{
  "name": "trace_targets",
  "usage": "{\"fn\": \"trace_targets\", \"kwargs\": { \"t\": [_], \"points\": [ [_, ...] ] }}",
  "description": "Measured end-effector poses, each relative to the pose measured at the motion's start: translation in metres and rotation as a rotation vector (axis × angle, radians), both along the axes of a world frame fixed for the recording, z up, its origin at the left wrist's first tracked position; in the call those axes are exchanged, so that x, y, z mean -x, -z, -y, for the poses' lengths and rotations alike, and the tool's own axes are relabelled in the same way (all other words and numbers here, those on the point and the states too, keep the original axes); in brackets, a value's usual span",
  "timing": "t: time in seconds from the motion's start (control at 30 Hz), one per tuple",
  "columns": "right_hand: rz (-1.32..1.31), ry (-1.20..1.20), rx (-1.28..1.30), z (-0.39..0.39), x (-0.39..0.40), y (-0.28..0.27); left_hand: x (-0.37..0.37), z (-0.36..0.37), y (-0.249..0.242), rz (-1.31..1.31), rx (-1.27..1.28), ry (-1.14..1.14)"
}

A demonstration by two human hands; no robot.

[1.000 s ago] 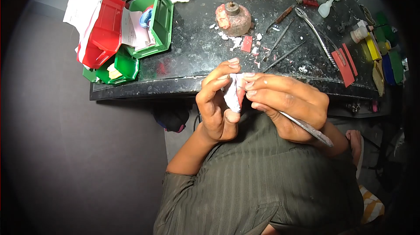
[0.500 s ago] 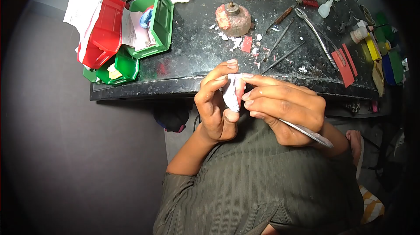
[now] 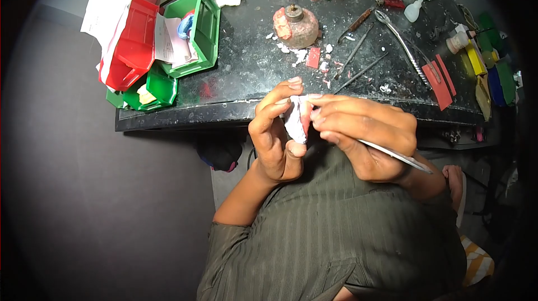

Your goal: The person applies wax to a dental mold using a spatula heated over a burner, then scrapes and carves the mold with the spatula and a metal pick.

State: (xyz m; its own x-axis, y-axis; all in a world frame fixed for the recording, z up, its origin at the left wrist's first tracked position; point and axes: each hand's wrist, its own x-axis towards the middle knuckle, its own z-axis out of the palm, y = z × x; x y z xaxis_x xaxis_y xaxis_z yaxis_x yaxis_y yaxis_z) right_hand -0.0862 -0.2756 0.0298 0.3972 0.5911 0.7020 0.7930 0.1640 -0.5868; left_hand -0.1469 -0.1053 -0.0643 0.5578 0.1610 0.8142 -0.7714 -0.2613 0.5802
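A dark, speckled workbench [image 3: 252, 71] strewn with white and pink crumbs fills the top of the view, its front edge just above the hands. At far left on it, red and green bins [image 3: 162, 38] hold papers.

Below the edge, the left hand [image 3: 276, 133] curls around a small white-and-pink cast [image 3: 297, 119], thumb under it and fingers over the top. The right hand [image 3: 367, 133] meets it from the other side, fingertips pressed on the pink part, while a slim metal instrument [image 3: 398, 157] lies tucked in the palm, its blade pointing away to the right.

To do this well, I judge the left grip should stay firm and low, with the right fingertips pressing lightly so the soft pink layer isn't dented.

Most of the cast is hidden by fingers, so its shape is unclear. The instrument's other end is buried in the fist. Further right, hand tools [image 3: 392, 38] and red strips [image 3: 437, 80] lie on the bench, and the far right edge fades into darkness.
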Motion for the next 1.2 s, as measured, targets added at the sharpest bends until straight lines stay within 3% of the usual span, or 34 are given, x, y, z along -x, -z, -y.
{"fn": "trace_targets", "kwargs": {
  "t": [0.27, 0.47, 0.63, 0.77, 0.93, 1.07, 1.2],
  "points": [
    [-0.001, -0.058, 0.025, 0.001, 0.000, 0.003, -0.002, 0.002, 0.001, -0.009, 0.059, 0.024],
    [0.003, 0.062, -0.018, -0.005, -0.003, 0.006, -0.001, 0.002, -0.001, -0.033, 0.039, 0.032],
    [-0.007, -0.085, 0.010, -0.001, -0.001, 0.004, -0.002, 0.001, -0.001, -0.023, 0.080, 0.059],
    [-0.059, 0.030, -0.042, -0.005, -0.002, 0.005, -0.001, 0.002, -0.001, -0.024, 0.067, 0.055],
    [0.020, -0.006, 0.008, -0.004, -0.002, 0.002, -0.002, 0.002, -0.001, -0.036, 0.099, 0.046],
    [-0.136, -0.167, 0.047, 0.008, -0.009, 0.003, 0.001, 0.003, -0.004, -0.050, 0.103, 0.072],
    [-0.294, -0.140, -0.182, 0.013, -0.024, 0.011, 0.009, 0.005, -0.016, -0.213, 0.335, 0.244]
  ]
}}
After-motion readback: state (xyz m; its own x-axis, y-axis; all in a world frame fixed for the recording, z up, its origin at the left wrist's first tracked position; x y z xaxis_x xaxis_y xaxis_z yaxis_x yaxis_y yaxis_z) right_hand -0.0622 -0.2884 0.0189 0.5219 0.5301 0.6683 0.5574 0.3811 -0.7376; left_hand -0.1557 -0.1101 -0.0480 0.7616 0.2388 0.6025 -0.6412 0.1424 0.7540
